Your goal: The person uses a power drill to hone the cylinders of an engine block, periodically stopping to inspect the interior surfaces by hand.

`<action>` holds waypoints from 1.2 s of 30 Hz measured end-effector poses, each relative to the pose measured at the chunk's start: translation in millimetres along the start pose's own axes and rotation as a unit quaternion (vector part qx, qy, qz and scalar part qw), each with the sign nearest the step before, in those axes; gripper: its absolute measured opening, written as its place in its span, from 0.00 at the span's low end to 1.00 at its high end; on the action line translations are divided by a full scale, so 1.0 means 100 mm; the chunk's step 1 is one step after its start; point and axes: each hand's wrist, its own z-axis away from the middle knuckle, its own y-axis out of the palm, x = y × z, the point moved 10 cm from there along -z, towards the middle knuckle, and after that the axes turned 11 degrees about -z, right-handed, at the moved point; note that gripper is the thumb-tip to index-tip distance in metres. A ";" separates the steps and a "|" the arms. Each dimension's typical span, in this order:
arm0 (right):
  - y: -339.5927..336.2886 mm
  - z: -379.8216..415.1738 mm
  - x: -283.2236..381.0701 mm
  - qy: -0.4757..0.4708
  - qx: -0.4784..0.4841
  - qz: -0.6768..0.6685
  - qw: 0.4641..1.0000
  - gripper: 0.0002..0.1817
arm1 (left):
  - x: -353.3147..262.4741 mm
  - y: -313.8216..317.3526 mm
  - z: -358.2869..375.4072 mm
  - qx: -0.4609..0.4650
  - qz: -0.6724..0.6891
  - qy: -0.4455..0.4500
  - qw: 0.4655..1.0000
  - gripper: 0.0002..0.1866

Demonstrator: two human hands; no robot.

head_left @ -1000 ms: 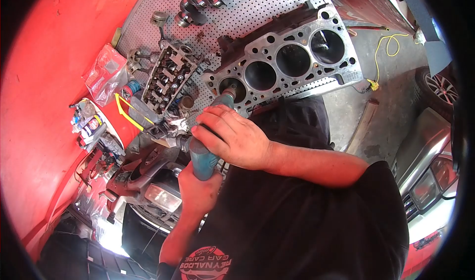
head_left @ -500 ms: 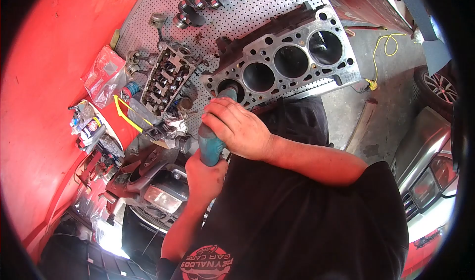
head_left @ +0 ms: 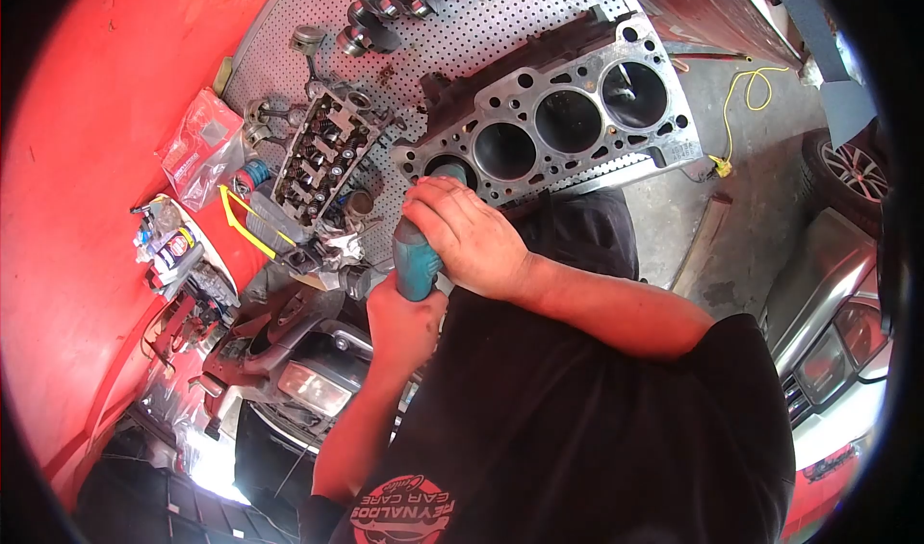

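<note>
A teal and black power drill (head_left: 417, 263) points into the leftmost cylinder bore (head_left: 445, 167) of a metal engine block (head_left: 525, 109). My left hand (head_left: 404, 323) is wrapped round the drill's near end, where the handle is mostly hidden. Over the drill's front body lies my right hand (head_left: 469, 239), its fingers curled on the housing close to the block's edge. Whatever is fitted to the drill's nose is out of sight inside the bore. Three more open bores run along the block's flat top face to the right.
The block rests on a perforated metal bench (head_left: 404, 73). Left of it lie a cylinder head (head_left: 322, 159), pistons with rods (head_left: 308, 39) and a crankshaft (head_left: 371, 25). A red drum (head_left: 231, 246) holds bottles. Vehicles stand on both sides, and a yellow cord (head_left: 731, 111) lies on the floor.
The drill and both hands have shifted slightly up and away from my body, so the drill's front sits further into the bore. The engine block has barely moved in view.
</note>
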 end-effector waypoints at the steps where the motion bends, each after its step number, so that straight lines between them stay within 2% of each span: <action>1: 0.00 0.00 -0.01 0.004 0.002 0.000 1.000 0.29 | 0.02 0.02 -0.01 0.003 0.002 -0.003 1.000 0.11; 15: 0.00 -0.01 -0.04 0.006 0.015 0.013 1.000 0.29 | 0.01 0.04 -0.06 0.017 -0.011 -0.013 1.000 0.12; 18: -0.07 -0.04 0.12 -0.032 -0.016 0.006 0.999 0.32 | -0.01 -0.03 0.08 0.010 0.001 -0.023 1.000 0.11; 26: -0.10 -0.08 0.37 -0.052 -0.021 -0.015 0.998 0.30 | -0.04 -0.24 0.32 -0.009 -0.004 -0.004 1.000 0.11; 29: -0.13 -0.11 0.46 -0.056 -0.018 -0.011 0.998 0.30 | -0.01 -0.28 0.41 0.007 -0.004 -0.041 0.999 0.11; 36: -0.11 -0.13 0.59 -0.058 -0.009 -0.013 0.998 0.29 | 0.03 -0.40 0.53 0.000 -0.001 -0.029 1.000 0.10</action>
